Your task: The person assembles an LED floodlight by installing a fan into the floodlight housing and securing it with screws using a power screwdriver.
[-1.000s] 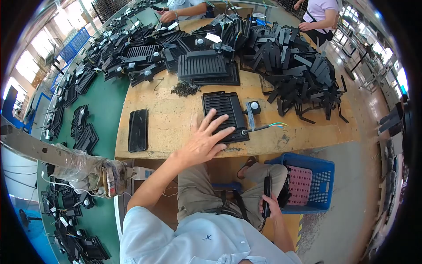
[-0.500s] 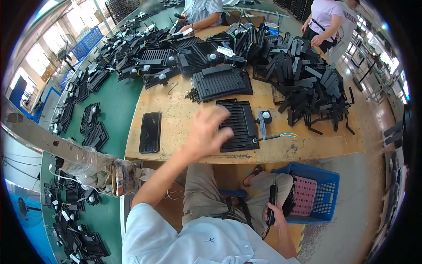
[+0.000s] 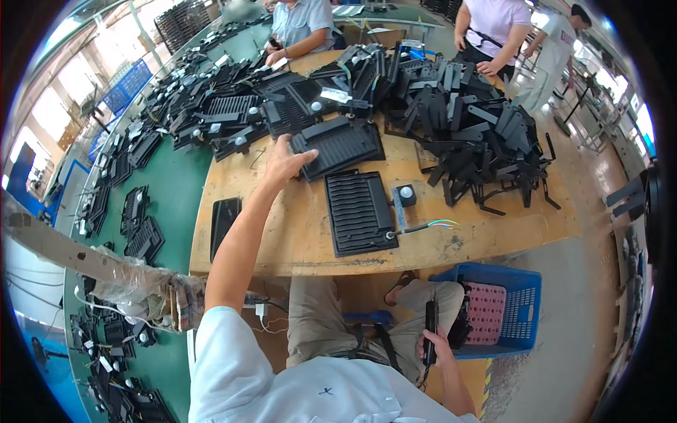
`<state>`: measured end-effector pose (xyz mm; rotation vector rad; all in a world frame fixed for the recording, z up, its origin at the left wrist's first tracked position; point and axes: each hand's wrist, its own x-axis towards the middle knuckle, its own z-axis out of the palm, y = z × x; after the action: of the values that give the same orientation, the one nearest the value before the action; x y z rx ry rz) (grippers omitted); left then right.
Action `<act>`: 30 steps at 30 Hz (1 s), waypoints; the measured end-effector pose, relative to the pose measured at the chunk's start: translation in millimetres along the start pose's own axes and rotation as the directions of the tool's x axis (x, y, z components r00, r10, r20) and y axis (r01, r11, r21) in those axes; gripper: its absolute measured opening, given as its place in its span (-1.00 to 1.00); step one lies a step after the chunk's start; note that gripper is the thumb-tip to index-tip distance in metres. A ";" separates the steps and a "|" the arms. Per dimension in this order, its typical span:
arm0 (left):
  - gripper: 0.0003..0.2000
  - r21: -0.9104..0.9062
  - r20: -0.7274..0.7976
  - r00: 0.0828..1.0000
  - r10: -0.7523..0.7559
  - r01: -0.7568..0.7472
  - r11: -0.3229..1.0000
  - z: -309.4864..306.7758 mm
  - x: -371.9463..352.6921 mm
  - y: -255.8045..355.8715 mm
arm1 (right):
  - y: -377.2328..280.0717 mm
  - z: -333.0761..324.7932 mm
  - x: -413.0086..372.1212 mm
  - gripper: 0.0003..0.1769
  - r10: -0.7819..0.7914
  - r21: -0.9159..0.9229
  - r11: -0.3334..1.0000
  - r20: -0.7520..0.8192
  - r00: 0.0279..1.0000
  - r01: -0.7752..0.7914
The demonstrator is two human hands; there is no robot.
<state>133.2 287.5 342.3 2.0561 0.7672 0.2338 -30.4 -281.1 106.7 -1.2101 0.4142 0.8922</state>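
Fingers of the left grip (image 3: 287,162) spread wide from its thumb at the 8 o'clock end of the far panel (image 3: 344,146); contact cannot be told. That panel lies toward 3 o'clock, long axis from 8 to 2, much closer to this grip than to the right grip (image 3: 438,345), closed round a driver (image 3: 431,321). On the worktop (image 3: 293,236), at the left grip's 4 o'clock, lies the near panel (image 3: 357,213).

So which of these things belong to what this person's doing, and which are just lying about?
Likely in the job:
black tool in the right hand
front ribbed panel
white-domed part beside it
rear ribbed panel by the left hand

Seemingly just lying about:
phone, partly hidden by the arm
blue basket near the knee
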 end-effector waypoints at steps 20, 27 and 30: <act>-0.33 -0.852 -0.360 0.905 0.229 -0.418 0.314 -14.1 14.1 91.8 | -6.3 -2.4 -5.9 -0.64 0.087 0.024 0.996 0.014 0.996 -0.087; -0.34 -0.611 -0.643 0.732 0.225 -0.668 0.425 97.6 115.1 226.8 | -8.0 2.4 -8.3 -0.66 0.025 0.059 0.998 0.055 0.998 -0.028; -0.35 -0.373 -0.743 0.656 0.130 -0.568 0.734 140.5 119.8 268.1 | 5.5 -10.8 -2.9 -0.68 -0.006 0.065 0.998 0.067 0.998 0.002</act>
<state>404.7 154.9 463.4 1.4611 0.5579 1.3678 -34.6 -291.7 101.7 -1.1187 0.3839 0.9067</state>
